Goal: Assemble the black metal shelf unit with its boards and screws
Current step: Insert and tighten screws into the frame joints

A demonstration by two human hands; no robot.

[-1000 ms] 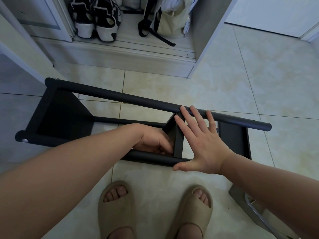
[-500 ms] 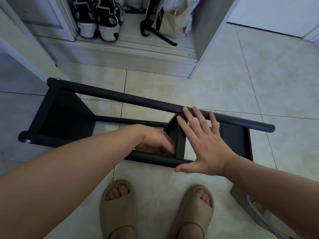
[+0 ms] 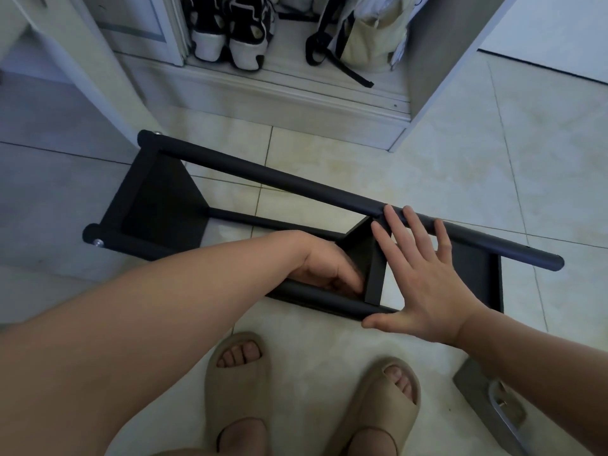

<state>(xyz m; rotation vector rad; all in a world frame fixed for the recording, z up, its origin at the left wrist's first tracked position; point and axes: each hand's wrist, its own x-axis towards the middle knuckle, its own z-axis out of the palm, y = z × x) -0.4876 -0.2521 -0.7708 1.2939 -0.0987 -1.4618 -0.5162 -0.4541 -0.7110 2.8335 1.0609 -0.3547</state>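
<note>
Two hands work the black metal shelf unit [image 3: 158, 205], which lies on its side on the tiled floor [image 3: 427, 159]. The right hand [image 3: 424, 284] is spread flat, fingers straight, bridging the far tube [image 3: 296, 182] and the near tube [image 3: 316, 294] just beside the middle board [image 3: 375, 278]. The left hand [image 3: 325, 268] reaches inside the frame, fingers tucked down where that board meets the near tube; whether it pinches a screw I cannot tell. Good form here, I'd say: press evenly so the tubes don't spread, square the board, then seat the fastener straight.
</note>
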